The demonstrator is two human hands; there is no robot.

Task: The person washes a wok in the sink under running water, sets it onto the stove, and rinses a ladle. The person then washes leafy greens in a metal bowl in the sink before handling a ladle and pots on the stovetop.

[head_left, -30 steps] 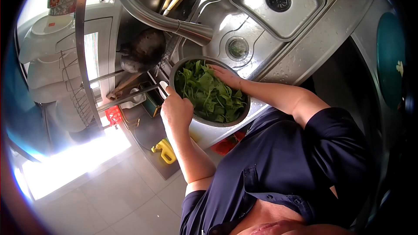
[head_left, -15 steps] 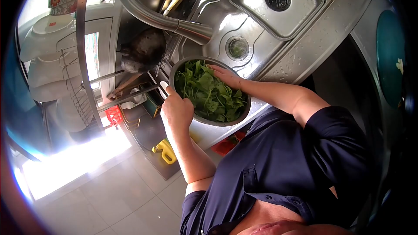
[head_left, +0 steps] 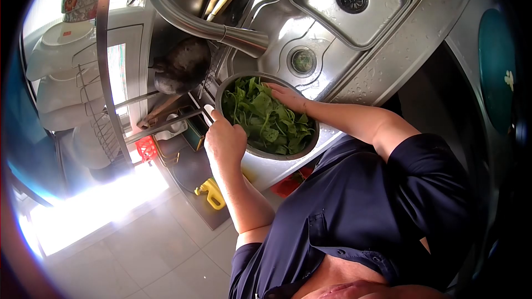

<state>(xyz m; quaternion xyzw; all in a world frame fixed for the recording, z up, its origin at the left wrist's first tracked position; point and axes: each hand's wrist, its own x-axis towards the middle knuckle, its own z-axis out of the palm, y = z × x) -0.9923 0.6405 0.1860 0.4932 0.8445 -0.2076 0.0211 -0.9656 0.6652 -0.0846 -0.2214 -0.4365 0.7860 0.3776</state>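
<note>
A grey metal pot (head_left: 316, 139) full of leafy greens (head_left: 271, 116) sits at the counter edge beside the sink. My left hand (head_left: 226, 141) is closed at the pot's left side, around what looks like its handle; a black and white end shows past the fingers. On the other side, my right hand (head_left: 288, 98) reaches over the rim with fingers stretched out on the leaves. Its fingertips are partly hidden among the greens.
The steel sink (head_left: 282, 36) with a curved faucet (head_left: 188, 19) lies beyond the pot. A dark wok (head_left: 185, 66) stands left of the faucet. White dishes (head_left: 66, 72) fill a rack at far left. A yellow jug (head_left: 212, 194) is low on the left.
Both hands and the pot stay almost in place. The surroundings shift slightly in view; no grip has visibly changed.
</note>
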